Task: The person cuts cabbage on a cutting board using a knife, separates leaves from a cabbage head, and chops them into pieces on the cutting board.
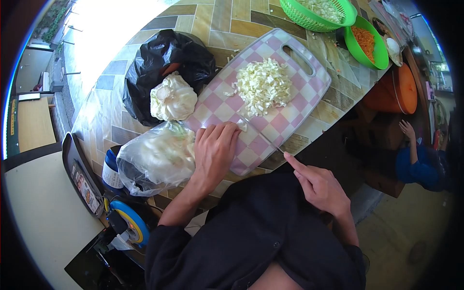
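Note:
My right hand (321,188) is closed around the handle of a knife (263,137), whose thin blade points up and left over a pink-and-white checkered cutting board (304,116). Bunched fingers of my left hand (216,147) press a small pale cabbage piece (242,125) onto the board, right beside the blade. Farther up the board lies a heap of chopped cabbage (263,87). To the left, a pale, trimmed cabbage head (173,96) rests against an open black plastic bag (169,50). A clear plastic bag (157,154) with pale contents sits beside my left wrist.
At the top right stand a green colander (314,19) of pale shreds and a green bowl (379,53) with orange shreds. An orange bucket (403,89) is beyond the table edge. A dark tray (79,174) lies left; another person in blue (420,164) is at right.

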A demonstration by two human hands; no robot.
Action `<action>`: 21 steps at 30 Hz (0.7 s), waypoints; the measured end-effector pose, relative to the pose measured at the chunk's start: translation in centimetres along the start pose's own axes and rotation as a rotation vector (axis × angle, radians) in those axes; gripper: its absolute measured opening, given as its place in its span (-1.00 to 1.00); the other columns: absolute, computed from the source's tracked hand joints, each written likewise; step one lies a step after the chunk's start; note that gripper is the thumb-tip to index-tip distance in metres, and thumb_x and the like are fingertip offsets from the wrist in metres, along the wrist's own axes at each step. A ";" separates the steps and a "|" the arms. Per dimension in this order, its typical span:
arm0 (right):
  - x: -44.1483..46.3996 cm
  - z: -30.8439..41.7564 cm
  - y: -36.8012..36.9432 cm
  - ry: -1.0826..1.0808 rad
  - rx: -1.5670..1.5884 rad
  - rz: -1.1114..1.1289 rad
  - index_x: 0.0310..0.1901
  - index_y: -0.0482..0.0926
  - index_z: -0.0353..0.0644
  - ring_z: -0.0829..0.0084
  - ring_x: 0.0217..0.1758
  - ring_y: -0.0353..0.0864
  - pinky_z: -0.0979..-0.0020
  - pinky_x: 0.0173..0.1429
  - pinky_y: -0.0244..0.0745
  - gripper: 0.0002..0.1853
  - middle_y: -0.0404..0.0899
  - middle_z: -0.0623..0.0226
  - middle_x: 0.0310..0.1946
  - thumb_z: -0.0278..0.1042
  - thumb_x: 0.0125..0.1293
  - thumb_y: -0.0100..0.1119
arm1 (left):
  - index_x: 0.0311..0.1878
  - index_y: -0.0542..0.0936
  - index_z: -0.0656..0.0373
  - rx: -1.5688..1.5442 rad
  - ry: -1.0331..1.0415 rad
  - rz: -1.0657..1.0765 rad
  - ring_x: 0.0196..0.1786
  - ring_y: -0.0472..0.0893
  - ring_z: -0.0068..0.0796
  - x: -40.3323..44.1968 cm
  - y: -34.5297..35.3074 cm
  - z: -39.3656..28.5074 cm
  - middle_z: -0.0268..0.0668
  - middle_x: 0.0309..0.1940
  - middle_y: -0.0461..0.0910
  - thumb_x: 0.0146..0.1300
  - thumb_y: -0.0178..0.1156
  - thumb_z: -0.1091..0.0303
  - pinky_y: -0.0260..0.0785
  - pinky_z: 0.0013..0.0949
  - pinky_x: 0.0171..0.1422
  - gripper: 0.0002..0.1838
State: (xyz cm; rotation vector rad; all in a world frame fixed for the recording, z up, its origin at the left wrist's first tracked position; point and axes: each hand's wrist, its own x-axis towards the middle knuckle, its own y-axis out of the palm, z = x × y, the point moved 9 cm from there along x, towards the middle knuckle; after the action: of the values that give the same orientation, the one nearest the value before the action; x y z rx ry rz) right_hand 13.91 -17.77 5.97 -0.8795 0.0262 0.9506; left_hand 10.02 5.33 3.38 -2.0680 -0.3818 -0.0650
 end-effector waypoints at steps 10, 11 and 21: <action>0.0 0.2 0.2 0.005 -0.030 0.067 0.62 0.37 0.31 0.03 -0.43 0.62 0.03 -0.24 0.54 -0.35 0.53 0.10 -0.52 -0.43 0.56 0.12 | -0.13 0.81 0.08 0.048 0.081 0.043 -0.07 0.68 -0.34 -0.6 -0.3 -0.8 -0.45 0.00 0.77 0.34 0.42 0.33 0.41 -0.23 0.06 -0.89; 0.4 0.2 0.5 -0.006 -0.025 0.055 0.61 0.38 0.30 0.02 -0.43 0.62 0.03 -0.23 0.54 -0.35 0.54 0.10 -0.51 -0.42 0.56 0.12 | -0.13 0.81 0.08 0.053 0.084 0.053 -0.07 0.68 -0.35 -0.6 -0.2 -0.8 -0.45 0.00 0.77 0.34 0.41 0.33 0.41 -0.23 0.06 -0.89; -0.4 0.1 0.1 -0.001 -0.028 0.060 0.63 0.35 0.32 -0.01 -0.43 0.62 -0.01 -0.23 0.53 -0.33 0.54 0.08 -0.51 -0.41 0.55 0.12 | -0.09 0.81 0.09 0.062 0.081 0.054 -0.07 0.68 -0.35 -0.6 0.1 -0.3 -0.44 -0.01 0.77 0.35 0.37 0.38 0.40 -0.23 0.06 -0.88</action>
State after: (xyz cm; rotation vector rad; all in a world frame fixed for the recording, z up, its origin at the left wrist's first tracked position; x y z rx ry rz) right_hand 13.56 -17.91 6.14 -0.9081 0.0387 1.0098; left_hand 9.49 4.93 3.35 -2.0062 -0.2751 -0.1026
